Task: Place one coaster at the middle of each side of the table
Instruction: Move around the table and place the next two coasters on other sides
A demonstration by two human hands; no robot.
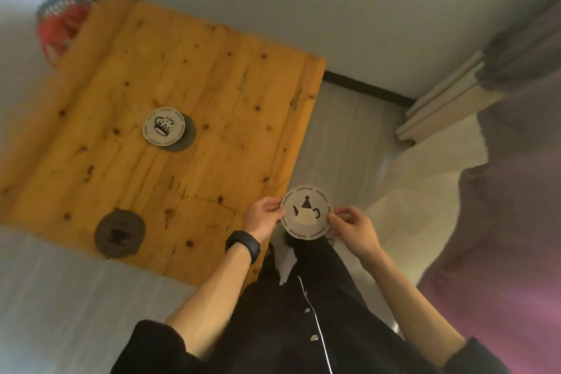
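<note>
A round light coaster with a teapot picture (307, 212) is held in the air just off the right edge of the wooden table (212, 85). My left hand (262, 215) pinches its left rim and my right hand (349, 229) pinches its right rim. On the table's middle lies a light coaster with a cup picture (164, 127), stacked on a darker coaster (186, 138) that peeks out to its right. A dark grey coaster with a cup print (119, 233) lies near the table's near edge.
A red and grey object (59, 24) sits beyond the table's far left corner. A purple-grey curtain (501, 206) hangs at the right. Pale floor surrounds the table, with a dark skirting strip (367, 89) along the wall.
</note>
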